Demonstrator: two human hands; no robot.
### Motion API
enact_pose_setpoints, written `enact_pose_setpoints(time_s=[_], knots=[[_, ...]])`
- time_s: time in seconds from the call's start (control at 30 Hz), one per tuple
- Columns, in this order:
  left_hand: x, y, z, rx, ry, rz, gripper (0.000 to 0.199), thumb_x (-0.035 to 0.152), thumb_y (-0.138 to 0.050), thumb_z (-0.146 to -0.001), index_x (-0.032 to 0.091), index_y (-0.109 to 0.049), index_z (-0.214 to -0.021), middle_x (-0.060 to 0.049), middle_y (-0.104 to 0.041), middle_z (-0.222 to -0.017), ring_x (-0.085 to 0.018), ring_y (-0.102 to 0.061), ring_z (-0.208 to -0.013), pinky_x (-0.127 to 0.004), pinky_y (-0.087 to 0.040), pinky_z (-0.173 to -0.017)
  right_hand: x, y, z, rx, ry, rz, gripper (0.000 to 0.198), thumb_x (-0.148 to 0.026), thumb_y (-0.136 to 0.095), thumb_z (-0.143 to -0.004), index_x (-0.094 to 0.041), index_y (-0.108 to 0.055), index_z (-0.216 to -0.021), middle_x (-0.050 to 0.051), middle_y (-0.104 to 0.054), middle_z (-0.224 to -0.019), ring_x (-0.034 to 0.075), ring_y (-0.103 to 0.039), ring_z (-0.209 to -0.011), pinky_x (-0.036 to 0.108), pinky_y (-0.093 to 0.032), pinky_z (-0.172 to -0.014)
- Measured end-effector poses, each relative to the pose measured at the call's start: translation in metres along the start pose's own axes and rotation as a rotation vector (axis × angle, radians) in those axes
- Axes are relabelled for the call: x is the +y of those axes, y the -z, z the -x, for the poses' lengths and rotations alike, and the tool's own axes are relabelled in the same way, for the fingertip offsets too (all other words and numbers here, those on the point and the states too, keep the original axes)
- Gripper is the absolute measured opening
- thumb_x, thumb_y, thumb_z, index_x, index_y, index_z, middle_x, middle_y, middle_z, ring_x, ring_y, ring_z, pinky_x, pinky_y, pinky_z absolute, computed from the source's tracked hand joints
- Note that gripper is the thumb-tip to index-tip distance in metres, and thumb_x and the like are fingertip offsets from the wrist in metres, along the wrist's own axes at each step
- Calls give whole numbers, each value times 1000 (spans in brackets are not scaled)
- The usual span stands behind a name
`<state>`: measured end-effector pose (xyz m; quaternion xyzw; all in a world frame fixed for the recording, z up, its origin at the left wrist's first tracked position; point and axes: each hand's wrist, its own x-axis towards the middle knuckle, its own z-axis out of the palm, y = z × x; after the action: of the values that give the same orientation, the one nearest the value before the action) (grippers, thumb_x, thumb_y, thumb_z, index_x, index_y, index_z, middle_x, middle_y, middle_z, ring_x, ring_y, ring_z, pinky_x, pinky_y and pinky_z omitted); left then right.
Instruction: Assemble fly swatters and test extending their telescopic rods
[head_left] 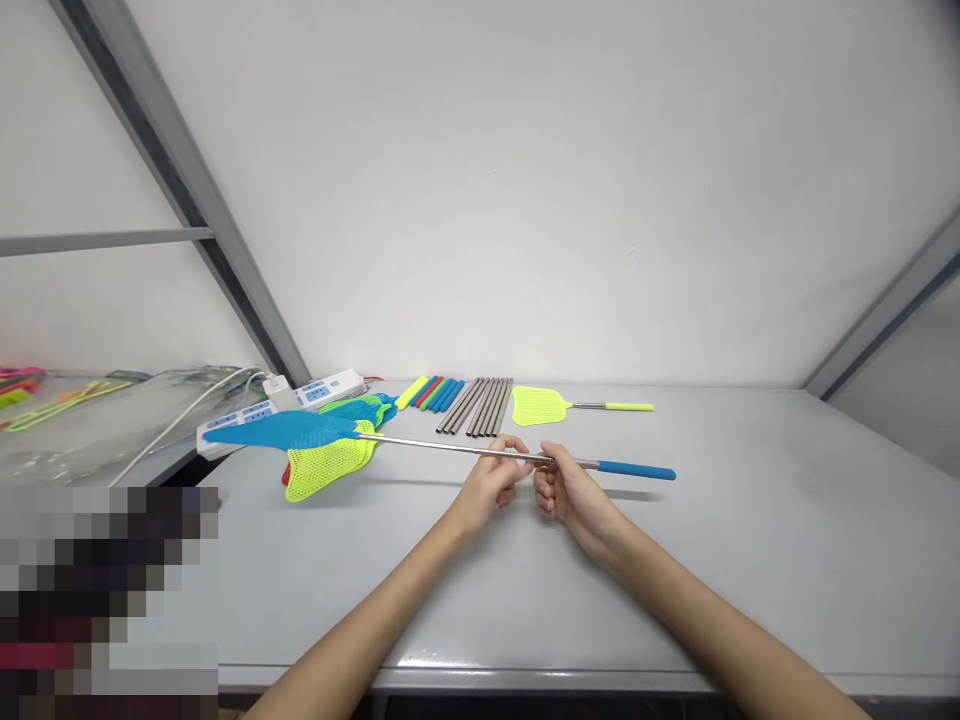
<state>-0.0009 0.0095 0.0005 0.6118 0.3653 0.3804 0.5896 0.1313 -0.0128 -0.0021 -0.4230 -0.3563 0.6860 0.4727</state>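
A blue fly swatter (pixel 281 430) with an extended telescopic metal rod and a blue grip (pixel 637 471) lies level across both hands, above the grey table. My left hand (pixel 489 482) pinches the thin rod from below, near its middle. Close beside it, my right hand (pixel 568 492) is closed round the thicker part of the rod, with the thumb on top and the blue grip sticking out to the right. The swatter's head reaches left over a pile of loose swatter heads, among them a yellow one (pixel 330 470), and partly hides them.
Along the back lie several coloured grips (pixel 431 394), several metal tubes (pixel 481 408) and a yellow fly swatter (pixel 538 405). A white power strip (pixel 337 385) with a cable stands at the left rear. Clear plastic (pixel 150 420) covers part of the neighbouring surface. The lower left corner is pixelated.
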Motion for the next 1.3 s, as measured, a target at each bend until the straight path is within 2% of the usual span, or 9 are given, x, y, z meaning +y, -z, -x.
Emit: enact_pose_setpoints(time_s=[0.1, 0.2, 0.37, 0.57, 0.83, 0.93, 1.1, 1.17, 1.3], knots=[[2, 2, -2, -28, 109, 198, 27, 41, -36, -74, 16, -44, -66, 8, -24, -46, -5, -23, -37, -19, -23, -39, -2, -4, 3, -57, 54, 29, 38, -49, -42, -70, -15, -50, -56, -6, -32, -41, 6, -30, -38, 22, -23, -43], [3, 3, 1, -103, 156, 253, 36, 43, -39, -73, 14, -43, -53, 7, -22, -41, -4, -22, -37, -19, -21, -39, -2, -8, 6, -110, 99, 62, 37, -46, -42, -72, -15, -48, -52, -5, -32, -41, 6, -30, -38, 22, -22, -43], [1, 4, 4, -261, 292, 318, 39, 45, -36, -75, 12, -51, -58, 7, -25, -37, -4, -18, -33, -20, -16, -38, 0, -9, 7, -149, 104, 66, 40, -42, -41, -74, -15, -43, -44, -3, -35, -44, 7, -32, -41, 22, -22, -44], [6, 5, 3, -327, 273, 320, 42, 37, -31, -77, 10, -54, -55, 3, -35, -35, -6, -28, -34, -22, -22, -41, 4, -8, 7, -171, 79, 22, 40, -43, -41, -73, -15, -43, -44, -3, -36, -44, 7, -33, -41, 23, -22, -45], [11, 10, 4, -327, 249, 371, 33, 32, -34, -75, 11, -52, -57, 0, -43, -45, -8, -39, -44, -22, -30, -48, -1, -4, 5, -256, 32, 60, 35, -41, -44, -73, -15, -43, -49, -1, -43, -50, 7, -34, -42, 22, -22, -44], [11, 11, 3, -345, 248, 377, 33, 32, -34, -75, 11, -52, -59, -1, -47, -49, -10, -44, -48, -23, -32, -51, -2, -2, 5, -278, 52, 52, 34, -39, -45, -72, -15, -42, -49, 1, -47, -52, 7, -36, -42, 22, -22, -44], [13, 9, 4, -364, 238, 356, 37, 37, -32, -76, 10, -55, -65, -4, -54, -55, -12, -50, -53, -24, -33, -54, -4, -2, 5, -313, 92, 8, 32, -35, -44, -73, -15, -41, -49, 0, -44, -50, 9, -42, -46, 23, -25, -47], [13, 9, 4, -360, 246, 364, 41, 40, -29, -77, 11, -54, -61, -4, -53, -51, -12, -49, -51, -24, -33, -53, -4, -3, 5, -333, 90, -26, 32, -35, -43, -74, -16, -40, -48, -1, -42, -49, 10, -44, -48, 24, -29, -51], [9, 13, 2, -333, 355, 380, 42, 40, -31, -76, 14, -45, -45, -1, -46, -38, -11, -44, -40, -25, -32, -50, -2, -5, 5, -328, 52, -34, 33, -36, -42, -74, -15, -42, -49, -2, -39, -49, 9, -41, -48, 26, -32, -57]])
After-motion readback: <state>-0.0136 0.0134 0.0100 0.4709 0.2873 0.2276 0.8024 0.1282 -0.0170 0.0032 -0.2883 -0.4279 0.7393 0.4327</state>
